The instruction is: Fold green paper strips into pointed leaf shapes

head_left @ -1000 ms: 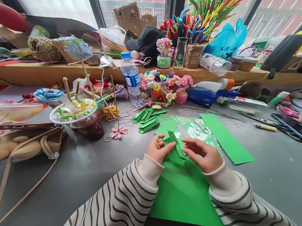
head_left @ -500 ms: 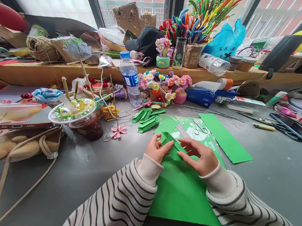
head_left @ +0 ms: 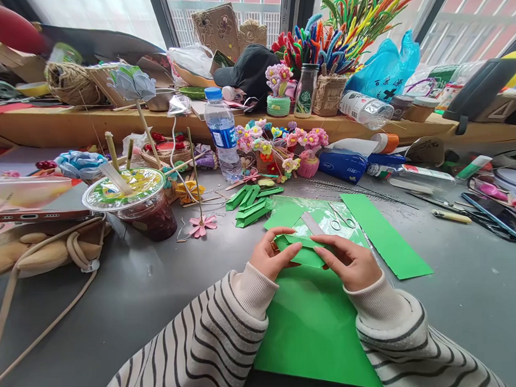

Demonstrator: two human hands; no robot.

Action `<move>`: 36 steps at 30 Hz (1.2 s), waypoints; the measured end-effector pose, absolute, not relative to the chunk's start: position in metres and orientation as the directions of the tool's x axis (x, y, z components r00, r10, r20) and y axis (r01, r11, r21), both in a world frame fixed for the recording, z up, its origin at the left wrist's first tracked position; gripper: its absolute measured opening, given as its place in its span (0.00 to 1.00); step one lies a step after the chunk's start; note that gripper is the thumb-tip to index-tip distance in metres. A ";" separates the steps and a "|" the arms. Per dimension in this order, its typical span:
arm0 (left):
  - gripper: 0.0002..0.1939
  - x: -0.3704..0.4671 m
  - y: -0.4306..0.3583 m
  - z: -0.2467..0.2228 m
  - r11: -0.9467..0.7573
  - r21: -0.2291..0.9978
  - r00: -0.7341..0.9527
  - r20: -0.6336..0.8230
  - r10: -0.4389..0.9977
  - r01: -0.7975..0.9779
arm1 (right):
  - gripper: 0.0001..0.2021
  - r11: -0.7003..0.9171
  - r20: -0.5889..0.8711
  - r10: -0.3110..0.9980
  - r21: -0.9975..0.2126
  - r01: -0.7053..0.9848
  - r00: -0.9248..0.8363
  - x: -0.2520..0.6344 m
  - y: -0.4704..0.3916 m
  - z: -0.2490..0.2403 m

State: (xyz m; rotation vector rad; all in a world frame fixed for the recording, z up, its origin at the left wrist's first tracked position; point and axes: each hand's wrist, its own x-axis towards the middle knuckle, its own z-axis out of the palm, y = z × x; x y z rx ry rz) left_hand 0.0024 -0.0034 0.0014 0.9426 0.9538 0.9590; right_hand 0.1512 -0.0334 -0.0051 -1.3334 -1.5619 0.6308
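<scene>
Folded green paper piece [head_left: 308, 257] is held between the person's two hands, raised over the far part of a large green sheet [head_left: 309, 328] on the gray tabletop [head_left: 117, 296]. The left hand [head_left: 267, 257] is closed on its left end, thumb laid across the near face and fingers curled round the far side. The right hand [head_left: 350, 263] pinches the right end between thumb and fingers, slightly parted around the paper.

Just beyond the hands, a ruler [head_left: 312, 223] and scissors [head_left: 336, 214] lie on a clear plastic sleeve [head_left: 322, 208]. To its right lies a long green paper strip [head_left: 383, 233]; far left of the hands is a pile of folded green strips [head_left: 253, 212]. Farther left are a pink flower [head_left: 203, 226] on a stick and a lidded drink cup [head_left: 148, 221].
</scene>
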 end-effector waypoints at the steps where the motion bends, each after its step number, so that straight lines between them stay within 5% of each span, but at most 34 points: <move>1: 0.17 0.002 -0.004 0.002 0.292 0.929 0.275 -0.226 0.934 -0.227 | 0.10 0.265 0.317 0.947 -0.861 0.434 0.050 0.151 -0.033 -0.005; 13: 0.15 0.002 -0.006 0.004 0.347 0.921 0.393 -0.257 0.883 -0.178 | 0.12 0.160 0.189 0.980 -0.942 0.296 0.070 0.149 -0.034 -0.005; 36: 0.13 0.002 -0.005 0.006 0.437 0.873 0.373 -0.340 0.863 -0.215 | 0.08 0.234 0.246 0.969 -0.934 0.268 0.011 0.148 -0.035 -0.004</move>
